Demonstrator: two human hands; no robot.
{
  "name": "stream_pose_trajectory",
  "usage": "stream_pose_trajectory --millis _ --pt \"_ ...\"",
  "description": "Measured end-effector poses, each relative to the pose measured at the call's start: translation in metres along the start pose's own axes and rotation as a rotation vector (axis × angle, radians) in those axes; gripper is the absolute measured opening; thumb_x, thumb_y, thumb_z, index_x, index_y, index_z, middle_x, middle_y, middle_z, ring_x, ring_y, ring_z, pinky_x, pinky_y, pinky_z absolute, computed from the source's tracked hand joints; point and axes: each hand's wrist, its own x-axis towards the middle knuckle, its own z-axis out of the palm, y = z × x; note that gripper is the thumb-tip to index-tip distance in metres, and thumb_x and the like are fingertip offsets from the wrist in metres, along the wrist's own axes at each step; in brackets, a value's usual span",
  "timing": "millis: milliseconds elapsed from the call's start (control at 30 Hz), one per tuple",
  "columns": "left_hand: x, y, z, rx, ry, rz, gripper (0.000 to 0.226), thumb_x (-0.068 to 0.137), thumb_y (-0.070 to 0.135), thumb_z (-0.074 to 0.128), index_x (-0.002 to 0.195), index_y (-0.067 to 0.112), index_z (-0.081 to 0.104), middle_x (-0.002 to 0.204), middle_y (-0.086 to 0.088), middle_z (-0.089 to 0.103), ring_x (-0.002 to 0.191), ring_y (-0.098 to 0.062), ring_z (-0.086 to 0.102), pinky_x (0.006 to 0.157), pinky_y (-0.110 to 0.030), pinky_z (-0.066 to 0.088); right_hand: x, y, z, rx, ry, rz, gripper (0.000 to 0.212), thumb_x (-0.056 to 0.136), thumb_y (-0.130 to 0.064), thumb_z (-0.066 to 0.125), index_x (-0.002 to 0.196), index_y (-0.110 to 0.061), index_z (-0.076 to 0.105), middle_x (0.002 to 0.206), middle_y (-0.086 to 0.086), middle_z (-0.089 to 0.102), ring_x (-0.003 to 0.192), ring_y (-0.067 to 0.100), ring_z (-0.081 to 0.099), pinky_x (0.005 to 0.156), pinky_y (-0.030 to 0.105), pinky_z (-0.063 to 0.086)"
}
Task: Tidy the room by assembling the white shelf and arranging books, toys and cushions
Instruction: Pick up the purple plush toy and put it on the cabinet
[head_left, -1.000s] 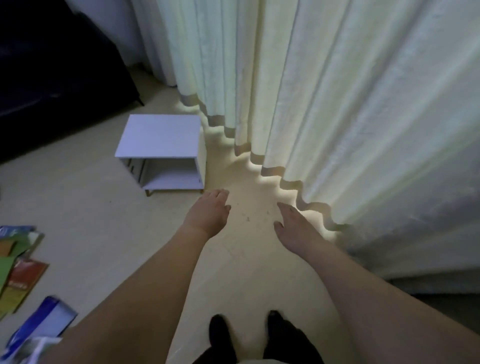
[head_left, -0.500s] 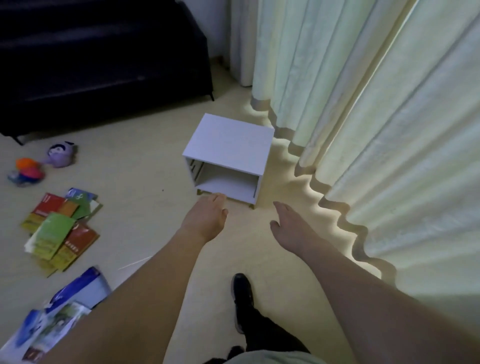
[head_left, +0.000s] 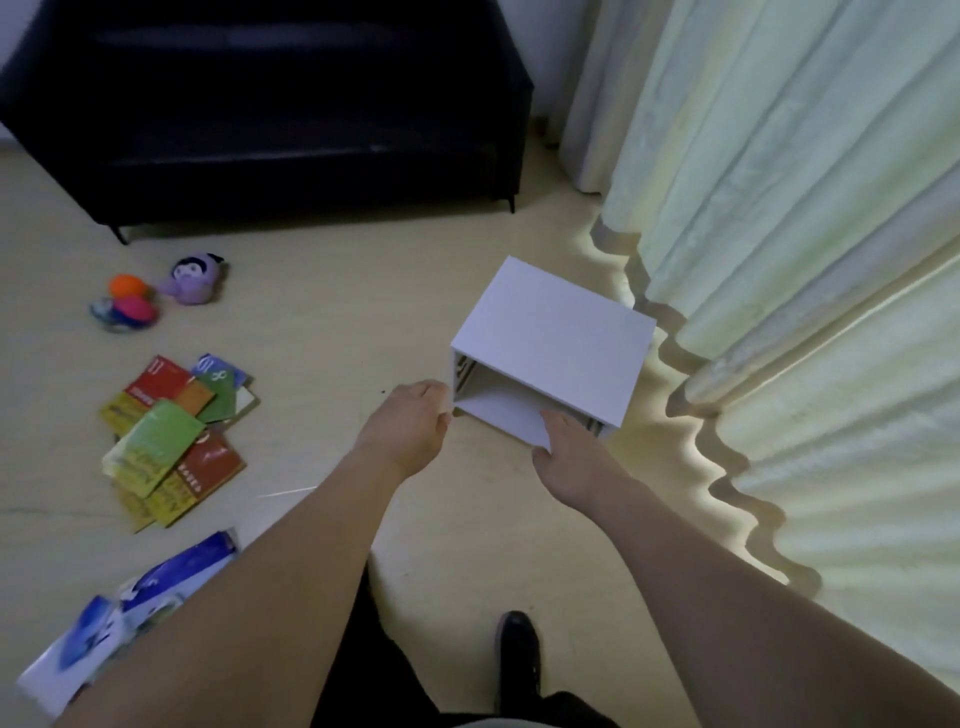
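Just beyond both hands sits the white shelf (head_left: 553, 353); the left hand (head_left: 410, 423) and right hand (head_left: 563, 449), relaxed and empty, reach its front, so gripping both sides comes next

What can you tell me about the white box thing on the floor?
The white shelf is a small, boxy unit of smooth flat panels, probably painted board. It stands upright on the pale floor, turned at an angle, close beside the curtain. Its open front faces the person and looks empty inside, with dark slots on the inner wall. The left hand reaches its left front corner; the right hand rests at its bottom front edge.
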Motion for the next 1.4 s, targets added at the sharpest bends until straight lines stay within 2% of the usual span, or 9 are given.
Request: stream_pose_trajectory --millis 333,500,767,900,1067,1267,1400 --pt "0.081 -0.183 -0.099 0.018 -0.028 0.0 0.047 0.102 0.027 0.04 0.146 0.009 0.036 0.151 -0.008 0.039 0.137 -0.031 0.033 0.112 -0.035 0.027 0.138 -0.193 0.003 0.04 -0.018 -0.041 0.056 0.099 -0.019 0.039 0.15 -0.008 0.021 0.155 0.009 0.026 0.143 0.023 0.025 0.115 0.031 0.023" --pt "0.122 -0.253 -0.132 0.018 -0.056 -0.033 0.048 0.102 0.027 0.038 0.147 0.011 0.034 0.153 -0.007 0.037 0.141 -0.031 0.03 0.119 -0.035 0.02 0.193 -0.245 -0.005 0.025 -0.038 -0.011 0.057 0.099 -0.019 0.038 0.151 -0.006 0.019 0.156 0.011 0.024 0.143 0.024 0.026 0.116 0.031 0.022" --pt "0.214 -0.337 -0.172 -0.005 -0.081 -0.047 0.05 0.102 0.025 0.04 0.148 0.009 0.032 0.153 -0.009 0.036 0.14 -0.029 0.031 0.119 -0.032 0.014 0.313 -0.309 -0.023 0.008 -0.105 -0.014 0.058 0.1 -0.021 0.037 0.152 -0.008 0.014 0.158 0.009 0.018 0.144 0.024 0.023 0.116 0.031 0.023" --pt "0.267 -0.389 -0.197 -0.024 -0.066 -0.107 0.05 0.101 0.024 0.042 0.148 0.009 0.033 0.153 -0.01 0.037 0.14 -0.03 0.032 0.118 -0.033 0.018 0.391 -0.346 -0.037 0.004 -0.113 -0.041 0.059 0.1 -0.023 0.038 0.152 -0.008 0.015 0.158 0.009 0.02 0.143 0.025 0.025 0.116 0.033 0.025" --pt "0.325 -0.456 -0.232 -0.091 -0.032 -0.191 0.051 0.099 0.024 0.046 0.146 0.008 0.036 0.15 -0.01 0.04 0.137 -0.029 0.037 0.11 -0.034 0.033 0.477 -0.405 -0.057 -0.043 -0.153 -0.078 0.058 0.1 -0.023 0.038 0.152 -0.007 0.016 0.158 0.009 0.02 0.144 0.022 0.022 0.116 0.029 0.02" --pt "0.379 -0.549 -0.271 -0.152 -0.044 -0.246 0.052 0.1 0.025 0.044 0.149 0.011 0.032 0.155 -0.008 0.034 0.139 -0.026 0.034 0.109 -0.032 0.032 0.566 -0.491 -0.062 -0.077 -0.201 -0.088 0.058 0.1 -0.024 0.039 0.152 -0.008 0.017 0.158 0.01 0.02 0.144 0.022 0.022 0.116 0.029 0.02" --pt "0.411 -0.623 -0.291 -0.177 -0.034 -0.277 0.052 0.099 0.024 0.046 0.148 0.01 0.035 0.152 -0.009 0.037 0.136 -0.027 0.039 0.106 -0.034 0.036 0.629 -0.553 -0.056 -0.106 -0.202 -0.12 0.059 0.099 -0.024 0.04 0.152 -0.009 0.018 0.157 0.009 0.021 0.144 0.021 0.023 0.117 0.029 0.02"
